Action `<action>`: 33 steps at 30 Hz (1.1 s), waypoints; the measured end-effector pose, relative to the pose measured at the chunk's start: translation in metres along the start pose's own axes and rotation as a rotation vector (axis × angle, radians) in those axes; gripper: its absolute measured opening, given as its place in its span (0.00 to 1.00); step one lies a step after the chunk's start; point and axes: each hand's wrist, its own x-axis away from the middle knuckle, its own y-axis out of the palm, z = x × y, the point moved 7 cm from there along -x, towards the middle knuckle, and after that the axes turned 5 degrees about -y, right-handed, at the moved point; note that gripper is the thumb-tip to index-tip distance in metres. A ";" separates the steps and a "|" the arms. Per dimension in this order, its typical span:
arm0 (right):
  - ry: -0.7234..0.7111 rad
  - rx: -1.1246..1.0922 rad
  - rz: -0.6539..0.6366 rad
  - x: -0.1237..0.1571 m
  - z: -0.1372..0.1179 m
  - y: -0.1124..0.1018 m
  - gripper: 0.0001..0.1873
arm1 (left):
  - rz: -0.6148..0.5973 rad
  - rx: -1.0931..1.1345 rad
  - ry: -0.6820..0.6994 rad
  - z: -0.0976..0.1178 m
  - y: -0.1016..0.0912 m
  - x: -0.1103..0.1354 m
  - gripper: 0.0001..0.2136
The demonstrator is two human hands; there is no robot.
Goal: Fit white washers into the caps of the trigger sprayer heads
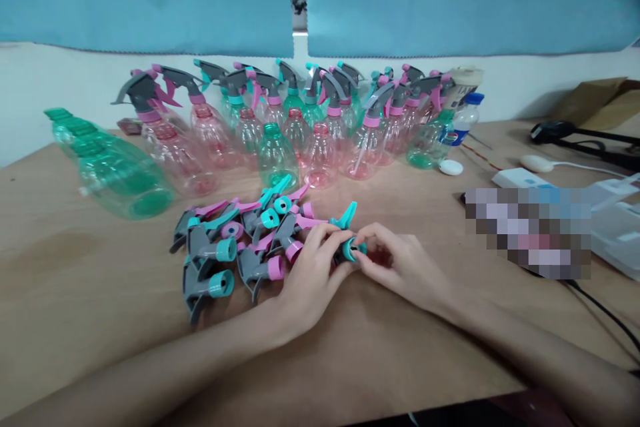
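Note:
My left hand (315, 273) is closed around the grey body of a trigger sprayer head (354, 250) with a teal collar and teal trigger. The fingers of my right hand (395, 263) are pinched at the rim of that collar, whose opening faces me. Whether a small part sits between those fingertips is hidden. Left of my hands lies a pile of loose sprayer heads (205, 285), grey with teal or pink collars and triggers. Behind the pile, a green bottle (277, 157) and a pink bottle (320, 157) stand without heads.
Several pink and green bottles with sprayer heads (373, 127) stand along the back. Headless green bottles (125, 173) are at the left. To the right are a Pepsi bottle (463, 121), a white round object (451, 167), a phone-like blurred device (525, 233), cables and a clear plastic box (620, 227).

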 end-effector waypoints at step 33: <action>-0.240 0.350 0.028 -0.030 -0.052 -0.002 0.08 | -0.005 0.177 -0.169 -0.007 -0.035 0.062 0.24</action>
